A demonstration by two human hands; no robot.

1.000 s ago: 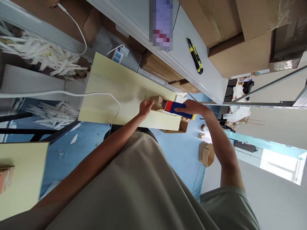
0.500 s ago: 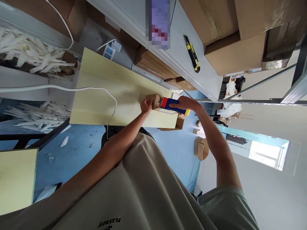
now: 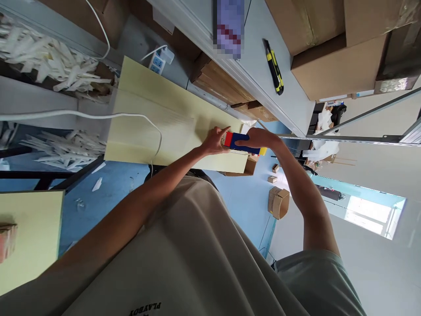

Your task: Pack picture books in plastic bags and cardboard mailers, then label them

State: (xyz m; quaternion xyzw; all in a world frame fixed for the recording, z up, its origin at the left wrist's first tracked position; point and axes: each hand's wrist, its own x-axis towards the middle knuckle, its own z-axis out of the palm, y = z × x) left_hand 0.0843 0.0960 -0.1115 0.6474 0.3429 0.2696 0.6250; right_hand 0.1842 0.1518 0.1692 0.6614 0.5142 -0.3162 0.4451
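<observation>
- Blue and red box (image 3: 233, 139) with a yellow end is in the right hand (image 3: 258, 137), over the pale yellow board (image 3: 148, 131). The fingers are closed around its sides and the thumb lies on the blue face, probably so that the box does not turn.
- Left hand (image 3: 214, 142) is half open and curved, beside the red end. Perhaps it steadies the small brown cardboard piece (image 3: 223, 139) there, but I cannot tell if it grips, because the fingers cover most of it.
- White cable (image 3: 126, 115) crosses the board well apart from both hands, so it seems not to disturb them.
- Yellow and black cutter (image 3: 273, 66) lies on the grey shelf (image 3: 251, 66), beside the large cartons (image 3: 335, 70); this place probably keeps its blade away from the fingers.
- Farther out, one open carton (image 3: 279, 202) stands on the blue floor (image 3: 240, 193).
</observation>
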